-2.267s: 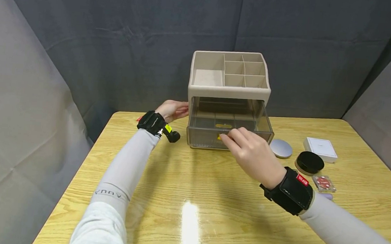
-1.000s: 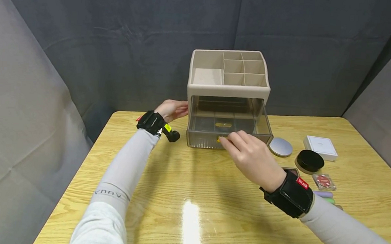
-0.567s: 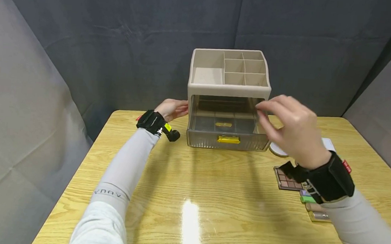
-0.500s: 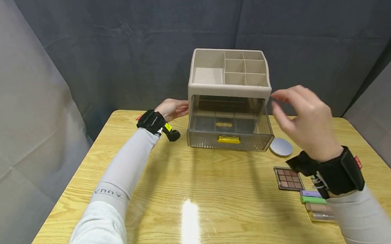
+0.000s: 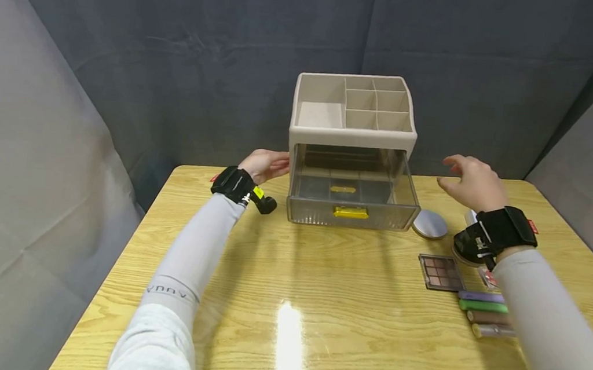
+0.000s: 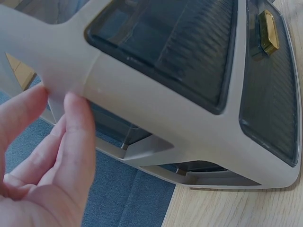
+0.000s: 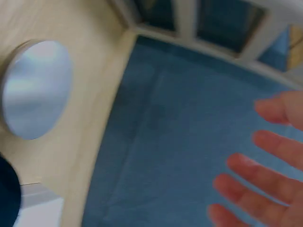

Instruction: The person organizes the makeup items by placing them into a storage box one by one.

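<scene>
Surface [image 5: 318,303], yellow wood grain, is carrying everything listed. Organiser [image 5: 352,132], beige, with divided top tray, is standing at the middle of the surface's far edge; its smoky clear drawer [image 5: 353,196] with gold pull [image 5: 350,212] is sitting drawn out toward the near edge. Left hand [image 5: 267,164] is resting against the organiser's left wall, fingers [image 6: 75,137] straight and laid flat on the beige shell, its grip open and clasping nothing. Right hand [image 5: 473,182] is hovering above the surface toward the far right edge, apart from the organiser, fingers [image 7: 265,175] spread and relaxed, its grip wide and empty. Round silver compact [image 5: 430,224] is lying just beside the drawer's right front corner. Black-lidded jar [image 5: 460,255] is largely hiding behind the right wrist strap. Eyeshadow palette [image 5: 441,272] is lying open nearer the right edge, with a row of slim tubes [image 5: 483,306] lying side by side closer to the near edge. Handling note, as judgement: the left palm should be bracing the shell firmly so the organiser is not sliding, while the right hand is picking items singly and lowering them level into the drawer.
</scene>
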